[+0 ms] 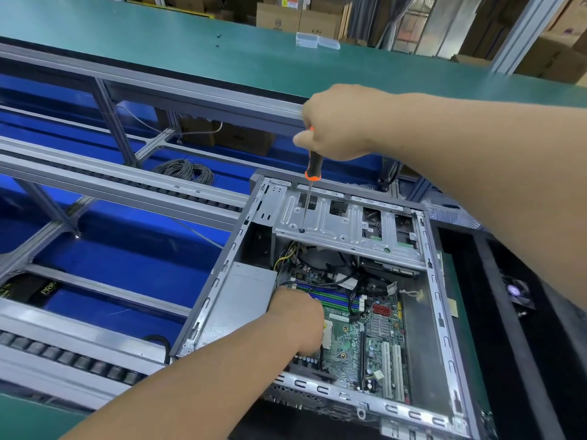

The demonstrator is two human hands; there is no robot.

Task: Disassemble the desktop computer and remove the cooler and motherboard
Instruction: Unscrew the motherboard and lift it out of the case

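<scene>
My right hand (340, 122) has a closed grip round the handle of the screwdriver (313, 166), held upright; its tip, straight below my grip, sits in a screw hole on the drive cage (346, 227) at the far end of the desktop computer (438, 312). My left hand (297, 315) is down inside the case, nearer to me than the screwdriver, fingers curled over the edge of the motherboard (374, 331) beside the memory slots (333, 298); whether that grip has hold of anything I cannot tell, since the fingertips are hidden.

As for progress, I judge it early to middle. The side panel is already off and the inside lies open. I see no cooler on the board, though my left hand covers the likely spot, so I cannot say it is out. The motherboard is in the case with cables (349, 274) across it, just right of my left grip. The cage screw, the cables and the board's own screws look left to do.
</scene>
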